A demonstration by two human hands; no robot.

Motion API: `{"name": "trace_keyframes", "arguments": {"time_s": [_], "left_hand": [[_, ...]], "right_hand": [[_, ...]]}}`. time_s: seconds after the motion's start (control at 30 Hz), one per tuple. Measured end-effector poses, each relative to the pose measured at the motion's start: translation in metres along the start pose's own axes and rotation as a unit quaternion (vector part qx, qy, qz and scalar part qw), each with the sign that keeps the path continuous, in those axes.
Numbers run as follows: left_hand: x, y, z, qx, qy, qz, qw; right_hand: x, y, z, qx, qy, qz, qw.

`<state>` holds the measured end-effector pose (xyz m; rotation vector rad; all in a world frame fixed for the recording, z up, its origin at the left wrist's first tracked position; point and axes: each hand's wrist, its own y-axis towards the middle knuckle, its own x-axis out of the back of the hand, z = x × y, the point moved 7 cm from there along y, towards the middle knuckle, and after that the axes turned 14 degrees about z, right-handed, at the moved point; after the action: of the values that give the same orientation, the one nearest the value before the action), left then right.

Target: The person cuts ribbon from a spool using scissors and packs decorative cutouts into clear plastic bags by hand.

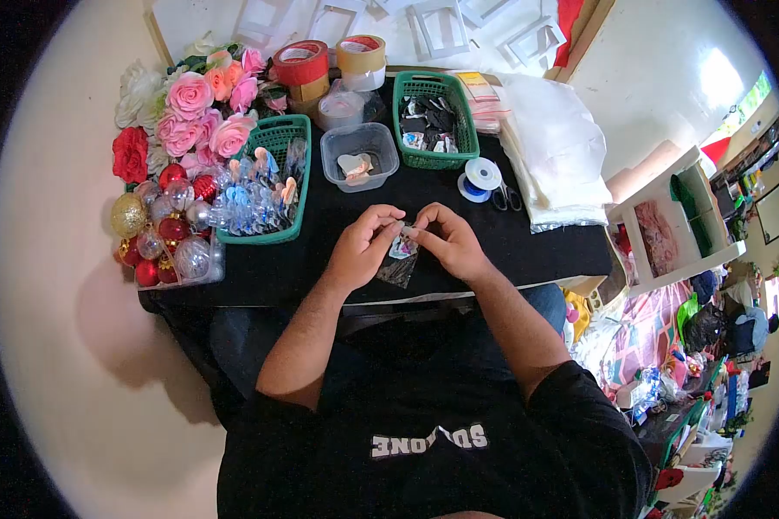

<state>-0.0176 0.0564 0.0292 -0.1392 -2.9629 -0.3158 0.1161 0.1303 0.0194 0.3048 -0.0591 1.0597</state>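
Near the front edge of the black-covered table, my left hand and my right hand meet with fingertips pinched on the top of a small clear plastic bag. Inside or against the bag is a small piece with a colourful print; its exact kind is too small to make out. The bag's lower end hangs below my fingers. Behind my hands stands a clear plastic tub holding a few light-coloured cut pieces. A green basket at the back holds dark and printed pieces.
On the left, another green basket holds wrapped printed pieces beside Christmas balls and artificial roses. Tape rolls stand behind. To the right lie a ribbon spool, scissors and stacked plastic bags.
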Motion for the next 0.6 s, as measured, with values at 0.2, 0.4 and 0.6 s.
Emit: {"name": "trace_keyframes", "arguments": {"time_s": [0.2, 0.4, 0.6], "left_hand": [[-0.001, 0.001, 0.003, -0.007, 0.008, 0.007, 1.0], [-0.002, 0.001, 0.001, -0.019, 0.013, 0.001, 1.0], [-0.002, 0.002, 0.007, -0.009, 0.02, 0.022, 1.0]], "right_hand": [[-0.001, -0.001, -0.004, -0.031, 0.096, -0.003, 0.995], [0.001, -0.002, -0.002, -0.045, 0.107, 0.004, 0.993], [0.004, -0.003, -0.006, -0.058, 0.113, -0.016, 0.992]]}}
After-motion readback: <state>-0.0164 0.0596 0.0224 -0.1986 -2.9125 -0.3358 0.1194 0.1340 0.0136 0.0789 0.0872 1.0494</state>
